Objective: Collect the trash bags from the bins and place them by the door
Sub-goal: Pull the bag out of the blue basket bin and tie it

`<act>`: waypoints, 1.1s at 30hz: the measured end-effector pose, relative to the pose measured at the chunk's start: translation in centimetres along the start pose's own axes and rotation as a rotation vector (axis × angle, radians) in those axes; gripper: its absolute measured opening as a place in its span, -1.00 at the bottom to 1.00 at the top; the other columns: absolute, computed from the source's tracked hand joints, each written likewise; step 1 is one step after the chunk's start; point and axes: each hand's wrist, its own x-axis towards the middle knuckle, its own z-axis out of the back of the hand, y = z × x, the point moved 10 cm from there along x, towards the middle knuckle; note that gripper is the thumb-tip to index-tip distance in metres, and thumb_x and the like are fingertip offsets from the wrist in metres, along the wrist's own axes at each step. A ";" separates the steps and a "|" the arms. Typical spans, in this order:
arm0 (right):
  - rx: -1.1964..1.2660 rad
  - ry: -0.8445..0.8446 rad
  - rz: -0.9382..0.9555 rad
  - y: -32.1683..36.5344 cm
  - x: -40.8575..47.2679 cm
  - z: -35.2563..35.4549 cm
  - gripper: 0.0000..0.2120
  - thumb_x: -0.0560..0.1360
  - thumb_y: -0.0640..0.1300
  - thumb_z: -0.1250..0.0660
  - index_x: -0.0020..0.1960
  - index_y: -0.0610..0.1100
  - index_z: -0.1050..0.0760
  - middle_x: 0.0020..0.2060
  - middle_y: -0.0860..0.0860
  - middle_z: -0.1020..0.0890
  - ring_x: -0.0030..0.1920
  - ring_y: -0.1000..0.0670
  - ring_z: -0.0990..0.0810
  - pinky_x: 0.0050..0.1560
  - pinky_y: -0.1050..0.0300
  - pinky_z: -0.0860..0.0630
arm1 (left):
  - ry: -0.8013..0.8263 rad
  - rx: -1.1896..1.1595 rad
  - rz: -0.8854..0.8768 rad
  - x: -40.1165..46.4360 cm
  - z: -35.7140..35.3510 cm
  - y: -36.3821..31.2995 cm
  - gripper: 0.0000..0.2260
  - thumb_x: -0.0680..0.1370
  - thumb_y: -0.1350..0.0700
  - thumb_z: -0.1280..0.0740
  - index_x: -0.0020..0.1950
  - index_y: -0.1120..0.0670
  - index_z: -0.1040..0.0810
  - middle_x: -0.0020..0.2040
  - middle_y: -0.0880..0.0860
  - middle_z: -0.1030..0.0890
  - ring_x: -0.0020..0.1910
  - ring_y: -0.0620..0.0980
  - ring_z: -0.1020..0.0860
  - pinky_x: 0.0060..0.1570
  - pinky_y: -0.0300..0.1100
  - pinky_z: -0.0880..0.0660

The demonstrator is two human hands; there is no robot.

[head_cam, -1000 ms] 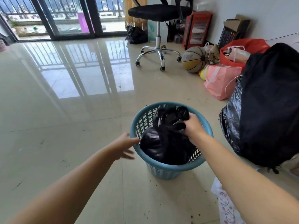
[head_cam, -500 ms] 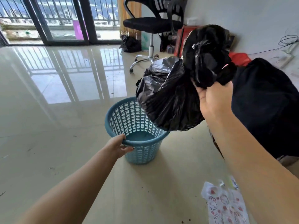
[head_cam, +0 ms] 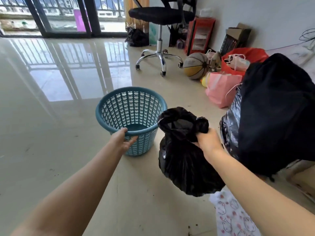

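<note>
A tied black trash bag (head_cam: pixel 184 159) hangs in the air just right of the blue mesh bin (head_cam: pixel 109 106), clear of it. My right hand (head_cam: pixel 207 141) grips the bag at its knotted neck. My left hand (head_cam: pixel 121 139) holds the bin's near rim, thumb over the top edge and fingers against the outer wall. The bin stands upright on the tiled floor and its inside shows nothing but its base. The glass sliding door (head_cam: pixel 64 16) is at the far left back.
An office chair (head_cam: pixel 160 40) stands behind the bin. Along the right wall lie a basketball (head_cam: pixel 196 68), a pink bag (head_cam: pixel 221 90), a red bag (head_cam: pixel 243 60) and a big black bundle (head_cam: pixel 276 113). Another black bag (head_cam: pixel 137 37) sits by the curtain. Patterned paper (head_cam: pixel 233 217) lies at bottom right.
My right hand lifted the black bag out of the bin, raised it high, then lowered it to the bin's right side. My left hand went to the bin's rim and stayed there.
</note>
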 end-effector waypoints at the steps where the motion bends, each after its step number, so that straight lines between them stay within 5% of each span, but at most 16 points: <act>1: -0.017 0.037 -0.052 -1.7 -0.3 -0.7 -0.86 0.49 -0.28 -0.24 -0.12 -0.19 -0.58 -0.10 -0.21 -0.66 -0.04 -0.23 -0.65 0.04 -0.21 -0.60 | 0.024 0.004 0.010 -0.1 0.1 0.1 -0.61 0.58 0.22 -0.26 0.39 0.18 -0.29 0.36 0.23 -0.33 0.29 0.25 -0.41 -0.13 0.02 -0.59; 5: -0.097 0.156 -0.215 -7.8 -1.8 -2.8 -0.82 0.53 -0.30 -0.21 -0.07 -0.12 -0.56 0.00 -0.16 -0.64 0.03 -0.16 -0.62 0.09 -0.12 -0.60 | 0.224 0.196 0.119 -2.4 -1.0 1.5 -0.61 0.59 0.22 -0.24 0.41 0.19 -0.28 0.39 0.26 -0.32 0.27 0.25 -0.42 -0.07 0.05 -0.60; 9: -0.085 0.215 -0.264 -9.4 -2.4 -3.8 -0.80 0.53 -0.37 -0.18 0.07 -0.24 -0.53 0.04 -0.19 -0.61 0.07 -0.17 -0.60 0.07 -0.05 -0.60 | 0.539 0.741 0.146 -7.6 -3.4 3.2 -0.60 0.61 0.01 -0.20 0.41 0.12 -0.32 0.32 0.18 -0.49 0.31 0.12 -0.47 0.19 0.06 -0.49; 11: -0.042 0.250 -0.245 -8.7 -2.0 -4.1 -0.81 0.52 -0.37 -0.20 0.06 -0.21 -0.52 0.04 -0.19 -0.61 0.06 -0.14 -0.61 0.04 -0.03 -0.60 | 0.706 1.078 -0.011 -10.1 -5.0 3.1 -0.51 0.55 -0.10 -0.28 0.45 -0.03 -0.28 0.36 -0.01 -0.46 0.34 -0.02 -0.44 0.29 0.02 -0.43; 14: 0.015 0.284 -0.207 -6.8 -2.3 -4.3 -0.86 0.52 -0.33 -0.26 -0.02 -0.13 -0.50 -0.01 -0.14 -0.60 0.00 -0.09 -0.61 -0.06 -0.01 -0.63 | 0.755 1.631 -0.424 -12.0 -6.6 3.4 -0.20 0.46 -0.07 -0.41 0.53 -0.18 0.04 0.48 -0.15 -0.12 0.38 -0.09 -0.34 0.34 -0.12 -0.36; 16: -0.062 0.322 -0.149 -5.3 -2.8 -4.2 -0.88 0.52 -0.26 -0.29 0.00 -0.07 -0.49 -0.03 -0.07 -0.59 -0.01 -0.04 -0.60 -0.14 0.06 -0.64 | 0.694 1.822 -0.712 -12.3 -7.8 3.6 -0.31 0.47 0.01 -0.40 0.51 -0.11 -0.12 0.46 -0.07 -0.18 0.27 -0.07 -0.43 0.27 -0.21 -0.40; 19: -0.313 0.364 0.021 -2.5 -3.3 -3.4 -0.91 0.53 -0.12 -0.31 0.02 0.02 -0.51 -0.06 0.06 -0.62 -0.06 0.08 -0.59 -0.17 0.20 -0.56 | 0.528 1.586 -0.778 -11.5 -8.3 1.4 -0.74 0.49 0.20 -0.34 0.15 -0.01 -0.56 0.08 0.00 -0.61 -0.08 -0.06 -0.59 -0.03 -0.23 -0.56; 22: -0.441 0.222 0.236 1.3 -3.0 -1.4 -0.87 0.50 -0.07 -0.35 -0.02 -0.09 -0.61 -0.15 -0.01 -0.66 -0.09 -0.02 -0.62 0.01 0.00 -0.52 | 0.386 1.407 -0.867 -11.6 -8.6 -2.4 -0.83 0.52 0.24 -0.29 -0.12 0.02 -0.63 -0.20 0.00 -0.64 -0.22 0.02 -0.58 -0.12 -0.18 -0.53; 26: -0.399 0.045 0.381 6.0 -2.8 0.8 -0.82 0.49 -0.04 -0.34 -0.20 -0.14 -0.55 -0.28 -0.22 -0.59 -0.25 -0.10 -0.52 -0.10 -0.06 -0.52 | 0.358 1.090 -0.918 -12.8 -8.7 -6.5 -0.83 0.56 0.20 -0.24 -0.12 0.14 -0.63 -0.16 0.20 -0.65 -0.16 0.22 -0.59 -0.02 0.11 -0.56; 30: -0.611 -0.082 0.695 11.9 -4.7 1.4 -0.81 0.53 -0.08 -0.30 -0.14 -0.19 -0.57 -0.28 -0.10 -0.61 -0.25 -0.08 -0.54 -0.14 0.03 -0.46 | 0.388 0.741 -0.902 -14.6 -8.7 -9.1 -0.78 0.58 0.28 -0.19 -0.17 0.08 -0.56 -0.23 0.05 -0.62 -0.23 -0.07 -0.62 -0.21 -0.27 -0.55; 33: -0.751 -0.097 0.881 14.5 -6.4 0.6 -0.77 0.55 -0.09 -0.28 -0.16 -0.24 -0.55 -0.30 -0.16 -0.60 -0.27 -0.17 -0.54 -0.17 -0.07 -0.50 | 0.484 0.747 -0.965 -16.7 -9.7 -9.1 -0.80 0.55 0.30 -0.24 -0.18 0.06 -0.56 -0.26 0.03 -0.61 -0.27 -0.14 -0.60 -0.18 -0.26 -0.57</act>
